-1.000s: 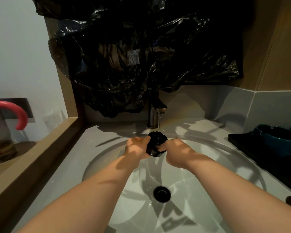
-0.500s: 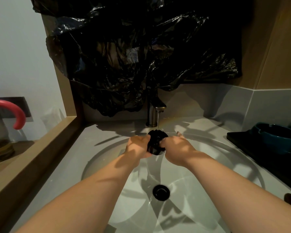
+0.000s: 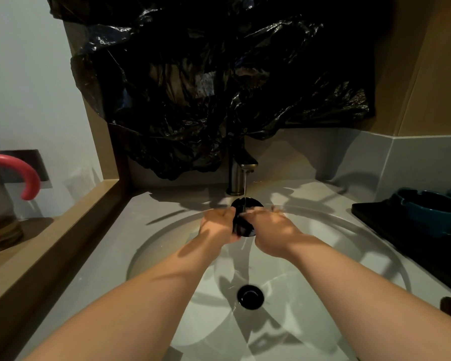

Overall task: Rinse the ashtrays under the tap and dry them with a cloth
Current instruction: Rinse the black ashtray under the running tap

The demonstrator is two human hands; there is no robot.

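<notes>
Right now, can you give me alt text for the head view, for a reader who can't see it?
The left hand grips a black ashtray under the running tap, over a pale sink, while the right hand, partly blurred, touches it. A teal ashtray sits on a dark tray at right.

The pale grey counter (image 3: 167, 204) is running from a wooden ledge (image 3: 63, 217) on the left to the tiled corner on the right. An oval basin (image 3: 323, 256) is sitting sunk into its middle, with a dark drain (image 3: 250, 296) lying at the bottom. A metal tap (image 3: 236, 175) is standing on the counter just behind the basin, pouring a thin stream of water. On the right, a black tray (image 3: 375, 217) is lying flat beside the basin's rim (a blue ashtray (image 3: 427, 212) is sitting on it). A glass jar (image 3: 0, 225) is standing on the ledge.
</notes>
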